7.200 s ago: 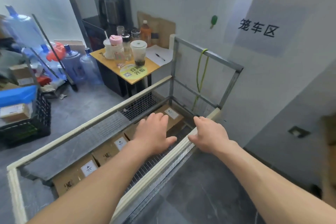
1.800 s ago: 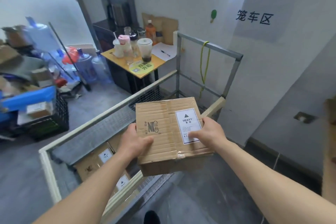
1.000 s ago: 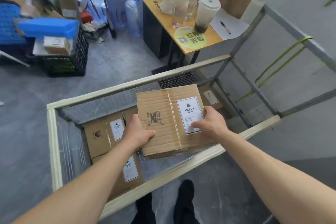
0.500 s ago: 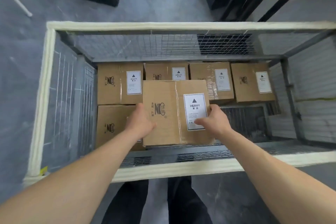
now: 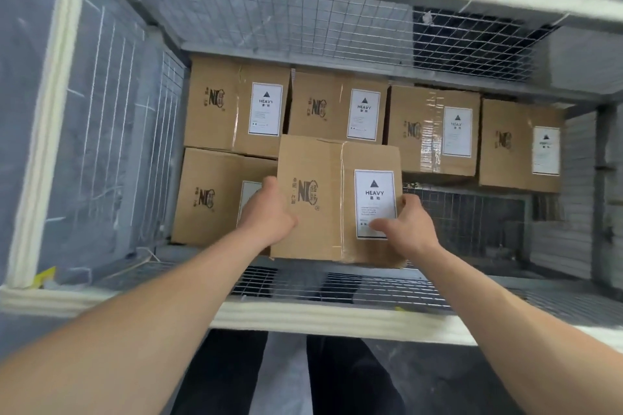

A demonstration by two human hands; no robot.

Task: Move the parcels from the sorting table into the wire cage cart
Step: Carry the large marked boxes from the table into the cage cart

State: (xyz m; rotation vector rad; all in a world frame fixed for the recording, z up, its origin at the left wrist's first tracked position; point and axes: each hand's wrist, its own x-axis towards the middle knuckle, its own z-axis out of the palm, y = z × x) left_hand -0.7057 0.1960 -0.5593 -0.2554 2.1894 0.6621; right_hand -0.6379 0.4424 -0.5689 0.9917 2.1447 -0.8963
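Partly, the parcel (image 5: 317, 205) hides left hand (image 5: 266, 214) and right hand (image 5: 404, 226).

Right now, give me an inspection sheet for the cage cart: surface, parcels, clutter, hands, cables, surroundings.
Surface: wire cage cart, bare mesh floor at front right.
Job's things: back row of four parcels and front-left parcel on the floor; held parcel low beside the front-left one, set down or not I cannot tell.
Clutter: nothing seen.
Grippers: left hand and right hand grip the held parcel's sides.
Cables: nothing seen.
Surroundings: grey floor; dark trousers below the near rim.
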